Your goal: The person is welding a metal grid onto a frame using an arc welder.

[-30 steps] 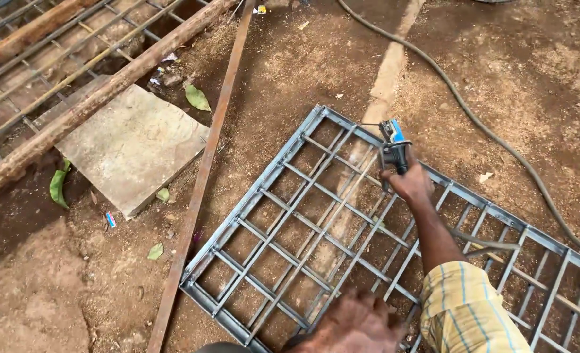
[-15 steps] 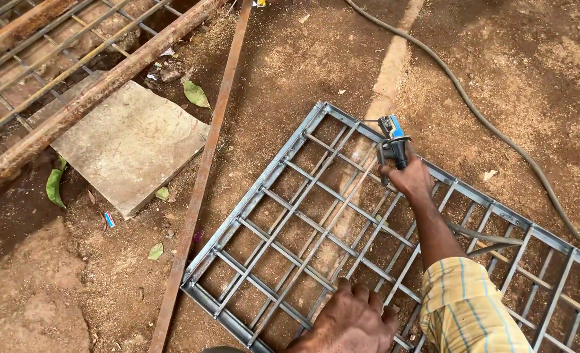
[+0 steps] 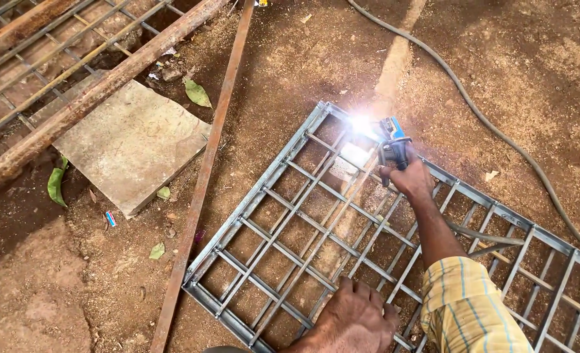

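Head view, looking straight down: the right hand [image 3: 413, 178] is clamped around a blue-topped welding holder [image 3: 393, 140], fingers wrapped tight on its grip, and a white arc [image 3: 362, 124] is burning at its tip, right on the metal grille [image 3: 290, 222] near the far corner. The grille lies flat on the brown dirt, a grey frame crossed by thin bars. Down at the near edge the left hand [image 3: 355, 320] presses flat on the bars, fingers together and spread over the frame, not gripping anything. A striped yellow sleeve [image 3: 466, 307] covers the right arm.

The step in hand looks like tacking a joint near the frame's top rail. By my judgement, the next move calls for a steady tip kept close to the seam and the left hand holding the grille from shifting.

A grey cable [image 3: 499, 131] curves across the ground beyond the grille. A long rusty bar [image 3: 205, 176] runs just left of it, and a flat stone slab [image 3: 123, 140] sits further left. As for packaging, only a tiny red-and-blue scrap of wrapper [image 3: 110, 218] lies on the dirt below the slab; no signs or labels show.
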